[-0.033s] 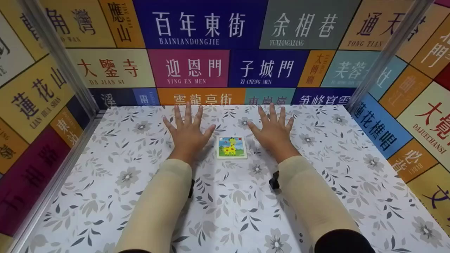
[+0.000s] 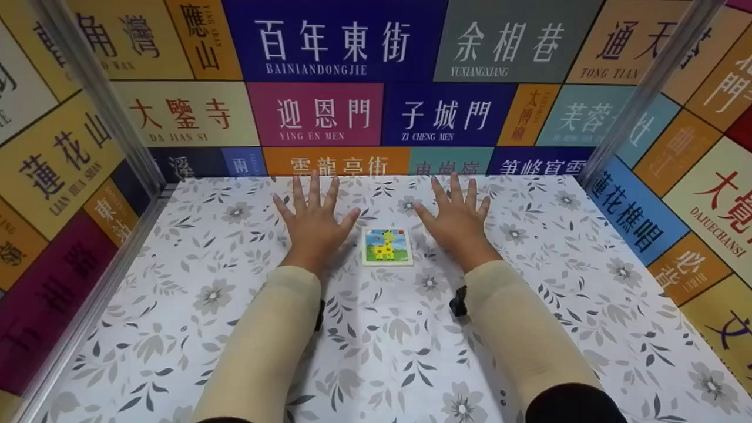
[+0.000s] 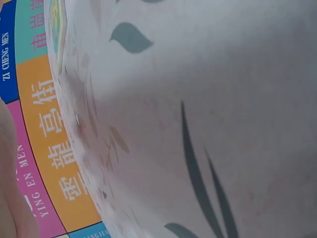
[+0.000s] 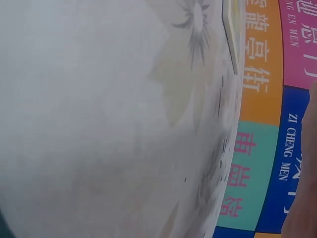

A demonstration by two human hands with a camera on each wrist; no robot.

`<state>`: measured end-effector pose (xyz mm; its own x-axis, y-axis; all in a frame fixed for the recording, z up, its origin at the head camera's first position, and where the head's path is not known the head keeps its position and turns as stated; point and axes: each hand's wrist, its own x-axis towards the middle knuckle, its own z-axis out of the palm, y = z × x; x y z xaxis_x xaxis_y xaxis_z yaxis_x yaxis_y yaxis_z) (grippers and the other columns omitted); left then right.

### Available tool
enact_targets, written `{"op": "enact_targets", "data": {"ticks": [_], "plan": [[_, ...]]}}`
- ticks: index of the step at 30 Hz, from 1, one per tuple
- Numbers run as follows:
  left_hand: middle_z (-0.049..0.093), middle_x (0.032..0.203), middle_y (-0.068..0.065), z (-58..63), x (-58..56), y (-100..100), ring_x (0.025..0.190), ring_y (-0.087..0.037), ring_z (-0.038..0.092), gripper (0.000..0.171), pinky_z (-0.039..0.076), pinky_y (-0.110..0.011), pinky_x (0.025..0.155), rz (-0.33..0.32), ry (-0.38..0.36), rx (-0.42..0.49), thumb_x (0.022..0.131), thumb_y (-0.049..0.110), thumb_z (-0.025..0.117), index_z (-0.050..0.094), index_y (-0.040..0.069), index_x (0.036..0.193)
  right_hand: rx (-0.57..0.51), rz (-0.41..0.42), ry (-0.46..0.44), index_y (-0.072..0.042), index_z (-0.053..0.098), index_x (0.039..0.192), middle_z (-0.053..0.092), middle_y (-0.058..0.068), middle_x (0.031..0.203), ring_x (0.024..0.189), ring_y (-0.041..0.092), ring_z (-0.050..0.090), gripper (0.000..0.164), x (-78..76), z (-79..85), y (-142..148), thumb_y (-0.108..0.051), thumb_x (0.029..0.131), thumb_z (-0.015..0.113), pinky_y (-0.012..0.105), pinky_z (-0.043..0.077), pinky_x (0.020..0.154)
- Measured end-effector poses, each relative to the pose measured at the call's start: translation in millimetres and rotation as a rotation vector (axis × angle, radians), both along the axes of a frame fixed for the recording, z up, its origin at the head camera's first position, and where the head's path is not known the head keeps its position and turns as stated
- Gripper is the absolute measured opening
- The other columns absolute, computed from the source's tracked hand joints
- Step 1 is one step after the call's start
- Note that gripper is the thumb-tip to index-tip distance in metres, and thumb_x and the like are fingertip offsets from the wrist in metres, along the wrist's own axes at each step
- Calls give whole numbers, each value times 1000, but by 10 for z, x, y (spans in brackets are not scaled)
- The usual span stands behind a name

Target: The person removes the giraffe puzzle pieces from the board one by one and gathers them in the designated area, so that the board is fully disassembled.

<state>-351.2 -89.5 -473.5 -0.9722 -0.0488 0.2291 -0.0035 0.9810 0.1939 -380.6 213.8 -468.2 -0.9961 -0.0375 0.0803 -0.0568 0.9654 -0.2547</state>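
A small square giraffe picture board (image 2: 388, 247) with a pale rim lies flat on the table between the two hands. To its left my left hand (image 2: 317, 226) is spread, palm down, its thumb pointing toward the board but apart from it. On the other side my right hand (image 2: 457, 226) mirrors this, fingers fanned out and holding nothing. The board's edge (image 3: 60, 39) shows at the top left of the left wrist view, and its side (image 4: 229, 37) appears at the top right of the right wrist view.
A white cloth (image 2: 376, 335) with grey flowers and leaves covers the table. Colourful sign panels (image 2: 329, 41) stand behind it and along both sides, with metal posts (image 2: 108, 88) at the corners. Dark wrist-worn devices (image 2: 459, 301) sit under the beige sleeves.
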Motion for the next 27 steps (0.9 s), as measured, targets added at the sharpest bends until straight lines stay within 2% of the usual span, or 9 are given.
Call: {"op": "enact_targets", "data": {"ticks": [6, 11, 15, 19, 23, 27], "plan": [[-35, 173, 8, 72, -16, 36, 164, -36, -32, 91, -31, -75, 116, 18, -54, 57, 95, 91, 25, -20, 51, 163, -46, -7, -37, -45, 3, 171, -15, -3, 182, 167, 41, -18, 91, 41, 115, -38, -91, 95, 21, 80, -10, 126], [-33, 175, 8, 147, 9, 93, 165, -35, -29, 92, -31, -72, 117, 4, -99, 120, 95, 90, 28, -21, 52, 163, -87, -5, -67, -44, 9, 172, -7, 0, 183, 168, 41, -15, 96, 82, 210, -58, -95, 91, 17, 80, -8, 127], [-27, 178, 7, 158, 90, 110, 165, -35, -28, 92, -27, -72, 121, -2, -141, 170, 95, 89, 31, -19, 52, 164, -106, 19, -68, -46, 11, 171, -3, 1, 184, 169, 42, -7, 96, 112, 225, -98, -96, 90, 15, 79, 1, 128], [-20, 181, 5, 190, 195, 111, 167, -34, -24, 93, -17, -75, 126, 0, -165, 261, 98, 83, 41, -14, 52, 166, -151, 30, -64, -46, 14, 171, 3, 0, 184, 169, 41, 4, 89, 157, 237, -146, -91, 95, 21, 77, 8, 128], [-15, 182, 4, 254, 314, 140, 169, -34, -18, 93, -10, -76, 129, -5, -180, 351, 100, 78, 46, -12, 51, 167, -207, 36, -56, -44, 19, 171, 9, 0, 183, 167, 41, 9, 80, 226, 275, -181, -83, 101, 29, 76, 10, 127], [-11, 183, 4, 278, 400, 173, 170, -33, -15, 92, -7, -73, 131, -22, -180, 383, 101, 75, 47, -8, 49, 169, -248, 61, -31, -46, 22, 170, 13, -1, 182, 167, 40, 12, 77, 293, 296, -203, -82, 102, 29, 75, 13, 126]]}}
